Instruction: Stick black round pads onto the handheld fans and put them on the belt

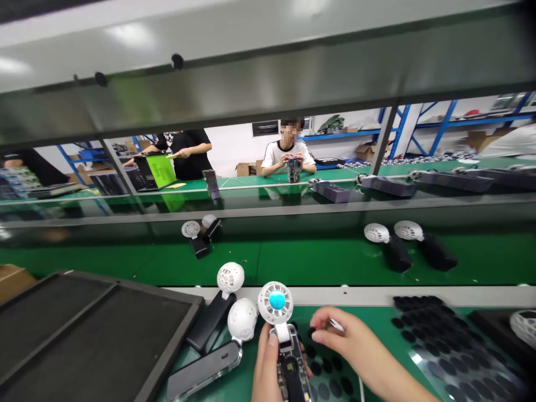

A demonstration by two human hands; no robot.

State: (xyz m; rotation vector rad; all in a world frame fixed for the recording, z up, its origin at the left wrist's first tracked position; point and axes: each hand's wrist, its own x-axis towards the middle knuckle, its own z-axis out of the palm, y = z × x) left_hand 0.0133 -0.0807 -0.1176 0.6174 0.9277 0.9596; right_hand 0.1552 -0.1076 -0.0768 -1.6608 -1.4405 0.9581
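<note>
The green table (238,385) carries a wide black tray (84,329) at the near left and a sheet of round black pads (452,346) at the near right, with two spare fans (230,277) lying between the tray and the hands. Near the middle, the left hand (266,368) has its fingers clamped around the open handle of a small white fan (275,301), held upright just above the table. Just right of it, the right hand (355,346) pinches a tiny shiny piece (335,325) between closed fingers.
</note>
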